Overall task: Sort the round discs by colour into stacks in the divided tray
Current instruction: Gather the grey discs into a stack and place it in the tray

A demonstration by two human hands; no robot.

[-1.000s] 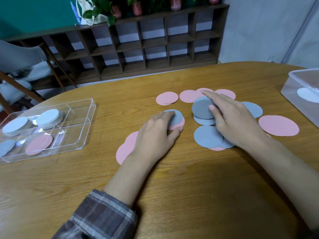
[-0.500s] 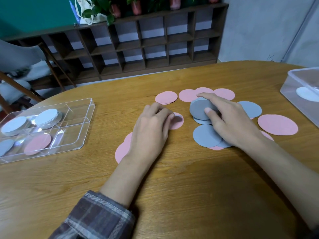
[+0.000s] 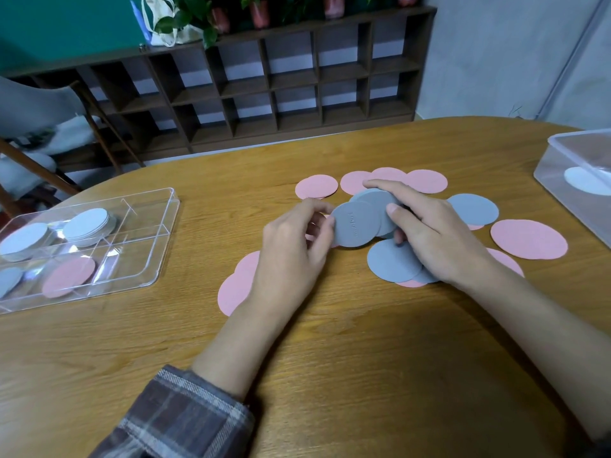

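On the wooden table, mid-frame, left hand pinches a grey disc onto the right hand's pinched grey stack; square edges first, tray waits far left.

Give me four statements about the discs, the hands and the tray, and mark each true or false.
1. The left hand holds a grey disc up off the table. True.
2. The right hand holds pink discs. False: it grips a grey stack.
3. The divided tray holds only white discs. False: a pink disc lies in it as well.
4. Pink discs lie loose on the table. True, such as the large one on the right.
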